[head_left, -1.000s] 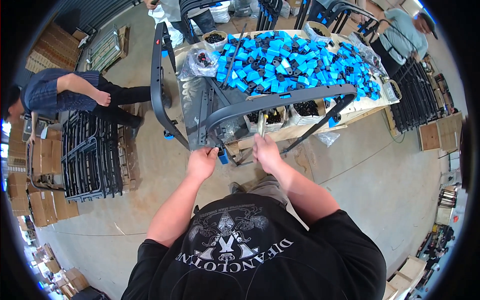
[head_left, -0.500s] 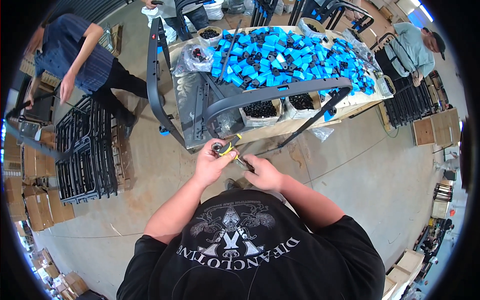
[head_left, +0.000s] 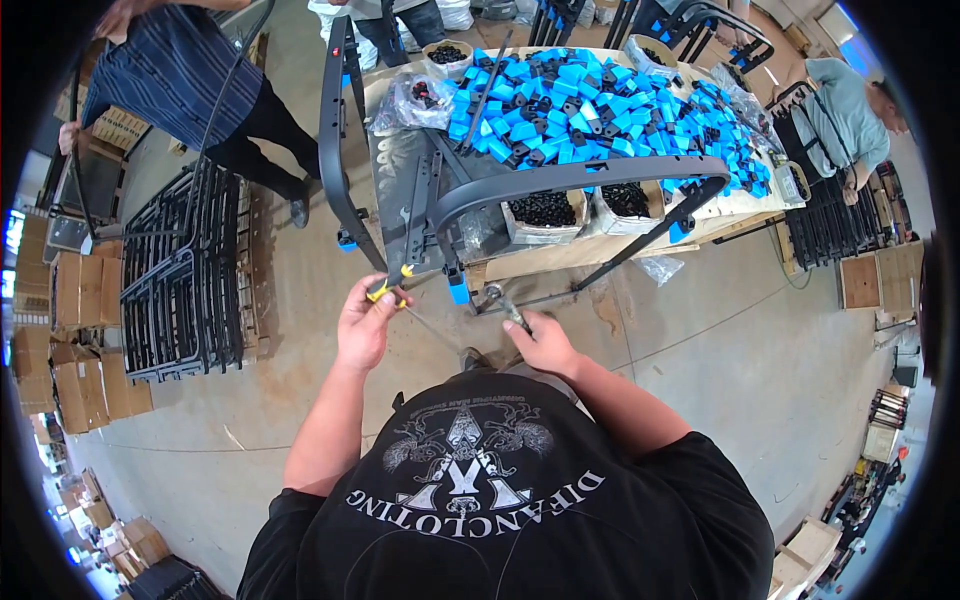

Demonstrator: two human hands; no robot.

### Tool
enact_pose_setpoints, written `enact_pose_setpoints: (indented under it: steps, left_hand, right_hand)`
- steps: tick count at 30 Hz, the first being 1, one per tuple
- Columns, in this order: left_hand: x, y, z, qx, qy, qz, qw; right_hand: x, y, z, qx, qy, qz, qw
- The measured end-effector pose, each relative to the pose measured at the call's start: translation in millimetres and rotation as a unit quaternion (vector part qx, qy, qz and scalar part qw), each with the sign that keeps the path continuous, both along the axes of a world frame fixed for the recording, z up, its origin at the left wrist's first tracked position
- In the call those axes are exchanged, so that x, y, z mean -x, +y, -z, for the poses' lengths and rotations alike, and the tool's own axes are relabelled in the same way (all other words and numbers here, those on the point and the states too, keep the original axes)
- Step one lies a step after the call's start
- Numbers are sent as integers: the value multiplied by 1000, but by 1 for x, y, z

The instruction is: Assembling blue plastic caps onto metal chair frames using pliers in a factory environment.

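Note:
My left hand [head_left: 365, 325] is closed around the black and yellow handle of a screwdriver [head_left: 384, 288], its thin shaft slanting down to the right. In my right hand [head_left: 546, 346] is a metal ratchet wrench [head_left: 508, 304], its round head pointing up and away from me. The two hands are apart, both in front of my body. Just beyond them stands a black bent-tube metal frame [head_left: 575, 176], propped at the near side of the workbench. A blue plastic piece [head_left: 459, 290] sits at a lower end of the frame, near the ratchet.
The workbench [head_left: 730, 222] carries a heap of blue and black plastic pieces [head_left: 590, 110] and bins of small black parts [head_left: 543, 234]. A person [head_left: 190, 75] handles a tube frame beside stacked frames [head_left: 165, 300] at left. Cardboard boxes [head_left: 85, 380] stand nearby; another person [head_left: 835, 125] is at right.
My hands have moved apart: the left, with the screwdriver, went left; the right went slightly right with the ratchet wrench now plainly showing. The person at left has raised the tube frame.

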State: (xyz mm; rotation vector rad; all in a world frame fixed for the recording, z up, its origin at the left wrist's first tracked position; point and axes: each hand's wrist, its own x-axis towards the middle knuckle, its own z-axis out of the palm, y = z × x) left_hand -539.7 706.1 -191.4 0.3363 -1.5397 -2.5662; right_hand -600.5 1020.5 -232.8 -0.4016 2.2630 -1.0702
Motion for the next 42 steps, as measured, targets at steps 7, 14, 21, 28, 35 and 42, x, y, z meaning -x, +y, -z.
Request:
enact_pose_setpoints:
  steps: [7, 14, 21, 28, 35, 42]
  left_hand:
    - [34, 26, 49, 9, -89, -89, 992]
    - [38, 37, 53, -4, -116, -87, 989]
    - [42, 40, 66, 5, -104, -100, 990]
    - [35, 44, 67, -14, -102, -103, 989]
    - [41, 46, 67, -25, -115, -145, 982]
    - [39, 44, 69, -6, -98, -140, 985]
  right_hand:
    - [2, -33, 16, 202, -35, 93, 974]
    - [2, -21, 13, 134, -63, 95, 984]
    - [-5, -9, 22, 101, -3, 129, 986]
    - [-3, -13, 18, 97, 1, 131, 987]
    - [-5, 7, 17, 95, -15, 145, 985]
    - [-17, 20, 23, 72, -38, 164, 983]
